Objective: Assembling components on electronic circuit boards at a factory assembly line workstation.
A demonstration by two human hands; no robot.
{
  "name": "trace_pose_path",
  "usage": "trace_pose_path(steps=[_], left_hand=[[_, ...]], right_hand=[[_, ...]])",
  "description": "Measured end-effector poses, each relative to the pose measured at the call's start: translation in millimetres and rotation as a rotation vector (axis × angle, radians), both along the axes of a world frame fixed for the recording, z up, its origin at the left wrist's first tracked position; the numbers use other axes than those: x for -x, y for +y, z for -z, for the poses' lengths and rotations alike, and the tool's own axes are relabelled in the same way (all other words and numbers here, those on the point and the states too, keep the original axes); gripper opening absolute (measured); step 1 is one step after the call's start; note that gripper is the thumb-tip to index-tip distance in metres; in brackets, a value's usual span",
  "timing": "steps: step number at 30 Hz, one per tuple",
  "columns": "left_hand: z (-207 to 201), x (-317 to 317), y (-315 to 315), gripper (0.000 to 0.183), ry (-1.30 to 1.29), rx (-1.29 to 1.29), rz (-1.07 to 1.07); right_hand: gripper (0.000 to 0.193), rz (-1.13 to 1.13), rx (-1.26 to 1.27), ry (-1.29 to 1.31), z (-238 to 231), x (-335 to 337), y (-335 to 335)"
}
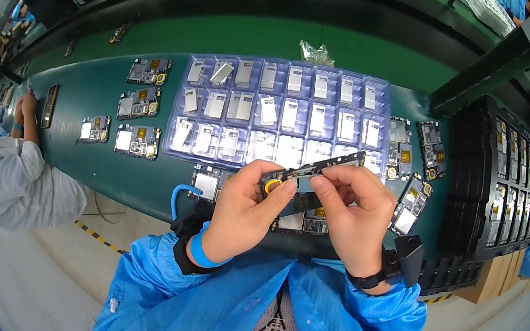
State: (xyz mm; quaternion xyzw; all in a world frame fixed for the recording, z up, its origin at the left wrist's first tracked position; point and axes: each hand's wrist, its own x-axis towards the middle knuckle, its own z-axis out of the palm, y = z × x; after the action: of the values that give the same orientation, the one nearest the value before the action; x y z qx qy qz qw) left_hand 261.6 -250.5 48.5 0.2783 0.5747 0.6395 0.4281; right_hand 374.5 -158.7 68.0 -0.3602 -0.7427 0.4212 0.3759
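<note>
A slim circuit board [349, 159], dark with a round yellow part at its left end, is held tilted at the center of the frame, its right end higher than its left. The left hand [249, 198] grips that left end between thumb and fingers. The right hand [359, 205] brings thumb and fingertips close together at the board's lower edge; whether they close on it cannot be told.

Just beyond the hands, in the middle of the frame, lies a clear plastic tray [383, 87] with three rows of compartments holding small silver metal pieces [244, 107], some set askew. More boards [137, 140] lie flat on the dark green table [69, 110] left of the tray, others to its right and nearer the person. Crumpled clear plastic [316, 54] sits behind the tray.

At the right of the frame, a black rack [469, 177] holds boards in rows. The person wears blue sleeves [155, 269] and a blue wristband [200, 249] on the left wrist. At far left, a co-worker in pale clothing [20, 182] sits by the table.
</note>
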Motion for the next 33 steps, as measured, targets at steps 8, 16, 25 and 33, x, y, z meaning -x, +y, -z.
trace_pose_path(steps=[8,16,25,33], left_hand=[[-2,-2,3,0.015,-0.019,-0.009,-0.005],[-4,-3,3,0.014,-0.029,-0.033,0.02],[-7,0,3,0.014,-0.023,-0.013,0.028],[-5,-4,4,0.015,0.113,-0.029,-0.033]], right_hand=[[0.012,0.06,-0.067,0.054,3,-1,2],[0.022,0.081,-0.161,0.012,1,-4,3],[0.035,-0.028,0.244,0.13,6,-6,14],[0.024,0.002,0.153,0.112,9,-6,10]])
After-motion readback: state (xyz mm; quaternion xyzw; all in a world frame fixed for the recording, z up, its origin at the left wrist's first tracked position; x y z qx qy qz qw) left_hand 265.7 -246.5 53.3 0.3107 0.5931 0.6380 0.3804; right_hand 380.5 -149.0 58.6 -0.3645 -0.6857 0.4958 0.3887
